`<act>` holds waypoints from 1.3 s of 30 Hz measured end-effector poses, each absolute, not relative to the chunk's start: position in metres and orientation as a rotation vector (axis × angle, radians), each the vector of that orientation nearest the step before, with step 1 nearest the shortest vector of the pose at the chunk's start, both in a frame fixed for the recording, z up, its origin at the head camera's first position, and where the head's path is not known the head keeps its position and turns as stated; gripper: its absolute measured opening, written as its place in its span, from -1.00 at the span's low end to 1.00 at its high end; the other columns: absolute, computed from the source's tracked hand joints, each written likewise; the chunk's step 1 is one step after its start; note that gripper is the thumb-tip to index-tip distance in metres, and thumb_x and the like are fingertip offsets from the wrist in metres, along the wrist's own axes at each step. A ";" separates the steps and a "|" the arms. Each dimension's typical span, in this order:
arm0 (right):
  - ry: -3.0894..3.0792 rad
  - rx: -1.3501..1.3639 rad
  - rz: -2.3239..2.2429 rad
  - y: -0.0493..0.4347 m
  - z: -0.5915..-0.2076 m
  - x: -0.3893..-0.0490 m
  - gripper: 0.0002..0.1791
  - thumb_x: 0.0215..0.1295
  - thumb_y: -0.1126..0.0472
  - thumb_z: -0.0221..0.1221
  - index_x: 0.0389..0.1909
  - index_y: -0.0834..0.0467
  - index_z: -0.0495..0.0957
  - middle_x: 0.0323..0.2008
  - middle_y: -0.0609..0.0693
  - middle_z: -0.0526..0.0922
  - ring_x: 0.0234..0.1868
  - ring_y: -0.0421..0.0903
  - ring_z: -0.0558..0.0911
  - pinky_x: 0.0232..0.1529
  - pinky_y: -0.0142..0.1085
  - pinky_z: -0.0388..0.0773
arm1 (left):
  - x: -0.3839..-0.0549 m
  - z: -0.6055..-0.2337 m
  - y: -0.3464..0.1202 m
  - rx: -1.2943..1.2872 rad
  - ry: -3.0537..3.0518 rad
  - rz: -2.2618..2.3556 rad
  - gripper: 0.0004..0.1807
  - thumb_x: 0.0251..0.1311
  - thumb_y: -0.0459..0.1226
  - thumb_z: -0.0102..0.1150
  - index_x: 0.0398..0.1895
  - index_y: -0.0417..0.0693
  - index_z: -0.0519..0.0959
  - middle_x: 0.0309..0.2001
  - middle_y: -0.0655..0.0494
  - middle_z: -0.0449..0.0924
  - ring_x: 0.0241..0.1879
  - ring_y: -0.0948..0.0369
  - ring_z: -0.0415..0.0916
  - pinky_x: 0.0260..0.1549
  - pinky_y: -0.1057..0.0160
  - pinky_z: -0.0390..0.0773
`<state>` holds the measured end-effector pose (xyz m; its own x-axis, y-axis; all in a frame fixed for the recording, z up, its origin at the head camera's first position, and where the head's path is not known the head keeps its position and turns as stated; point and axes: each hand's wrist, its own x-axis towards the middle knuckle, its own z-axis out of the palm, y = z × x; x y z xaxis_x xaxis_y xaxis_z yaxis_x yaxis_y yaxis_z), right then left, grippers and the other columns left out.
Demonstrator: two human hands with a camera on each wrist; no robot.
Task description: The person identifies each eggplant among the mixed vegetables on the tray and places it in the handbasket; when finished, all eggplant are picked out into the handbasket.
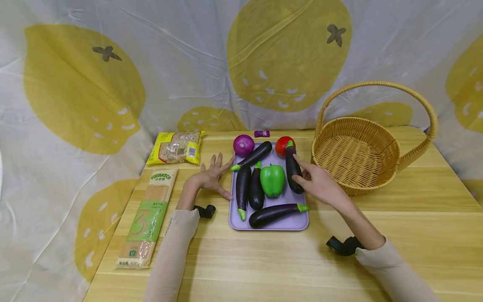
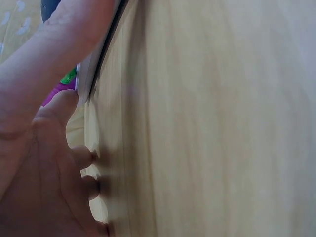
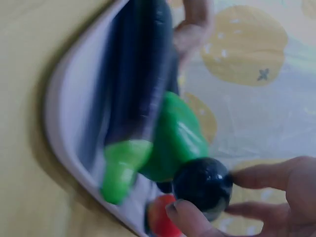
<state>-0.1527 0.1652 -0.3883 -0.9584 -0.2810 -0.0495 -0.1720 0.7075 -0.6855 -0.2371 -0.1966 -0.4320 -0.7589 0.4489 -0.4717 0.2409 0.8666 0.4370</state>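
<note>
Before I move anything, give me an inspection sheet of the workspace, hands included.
Surface: pale wooden table, no spill seen.
Job's things: lilac tray bearing five eggplants and a green pepper; purple onion and tomato near its far corners; wicker basket to the right.
Clutter: yellow packet and pasta pack on the left; small purple packet beyond the tray.
Left hand: fingers spread at the tray's left edge.
Right hand: pinches one eggplant, right of the pepper.
Cables: nothing seen.
Surroundings: lemon-print cloth behind the table.
</note>
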 end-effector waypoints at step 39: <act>2.390 -0.570 -0.649 0.330 -0.305 -0.217 -0.34 0.64 0.16 0.01 0.66 -0.04 0.07 0.53 0.34 0.25 0.22 0.08 0.57 -0.03 -0.33 0.51 | -0.236 -0.432 -0.199 0.515 2.456 0.476 0.49 -0.07 0.15 0.60 0.69 0.35 -0.39 0.61 -0.22 -0.82 0.60 -0.20 -0.86 0.46 -0.45 -0.68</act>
<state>-0.2165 0.3297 -0.3046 -0.7332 -0.5293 -0.4269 -0.2406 0.7891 -0.5651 -0.2362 -0.1987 -0.4321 -0.7578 0.4587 -0.4640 0.2521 0.8618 0.4403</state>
